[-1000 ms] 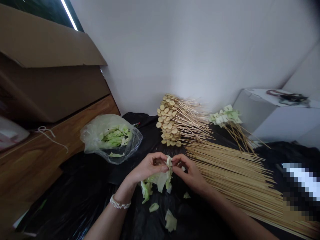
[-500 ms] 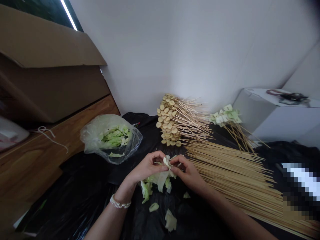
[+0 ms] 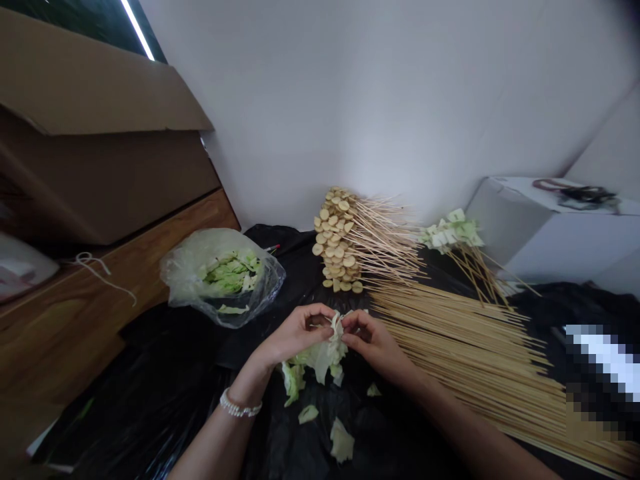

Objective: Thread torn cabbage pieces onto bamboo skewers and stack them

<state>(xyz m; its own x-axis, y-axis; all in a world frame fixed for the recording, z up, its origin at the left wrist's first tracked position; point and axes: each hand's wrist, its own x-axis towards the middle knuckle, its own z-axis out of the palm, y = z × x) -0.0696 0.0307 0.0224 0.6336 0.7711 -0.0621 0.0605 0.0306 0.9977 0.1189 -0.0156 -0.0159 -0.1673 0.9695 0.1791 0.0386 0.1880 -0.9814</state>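
Pale cabbage leaves (image 3: 336, 337) are pinched between my two hands, low in the middle of the view. My left hand (image 3: 300, 332), with a pearl bracelet at the wrist, has its thumb and fingers closed on the cabbage from the left. From the right, my right hand (image 3: 373, 340) pinches the same leaves with thumb and fingertips. Under the hands lie more cabbage pieces (image 3: 293, 381), partly hidden. Loose scraps, among them a pale cabbage piece (image 3: 342, 441), rest nearer on the black plastic sheet (image 3: 280, 440).
A clear plastic bag (image 3: 185, 267) of cabbage leaves lies open at left. Skewered round yellowish slices (image 3: 336, 243) stand piled by the wall. Bare bamboo skewers (image 3: 465, 347) spread rightward, with cabbage skewers (image 3: 453, 233) behind. A cardboard box (image 3: 110, 180) and white box (image 3: 530, 227) flank the area.
My fingers have shifted slightly on the cabbage, and the leaves between them now look more bunched and upright. The surroundings look the same.
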